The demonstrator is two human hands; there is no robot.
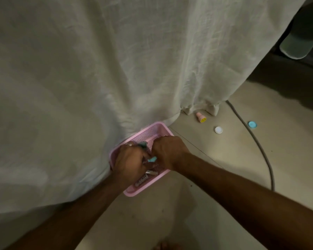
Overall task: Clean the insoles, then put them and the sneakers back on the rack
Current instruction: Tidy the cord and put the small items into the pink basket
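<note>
A pink perforated plastic basket (153, 130) sits on the floor, half under a hanging white cloth (98, 69). Both hands are inside it. My left hand (129, 162) is curled around a thin light-blue item (151, 159) whose end pokes out between the two hands. My right hand (167, 150) is curled in a fist right beside it; what it holds is hidden. Small white tubes (145, 178) lie in the basket under my left hand. No insoles, sneakers or rack are in view.
On the tiled floor to the right lie a small pink bottle with a yellow smiley cap (201, 117), a white round cap (218, 130) and a blue round cap (252, 124). A grey cable (260, 150) curves across the floor. A slipper (300, 37) is at the top right.
</note>
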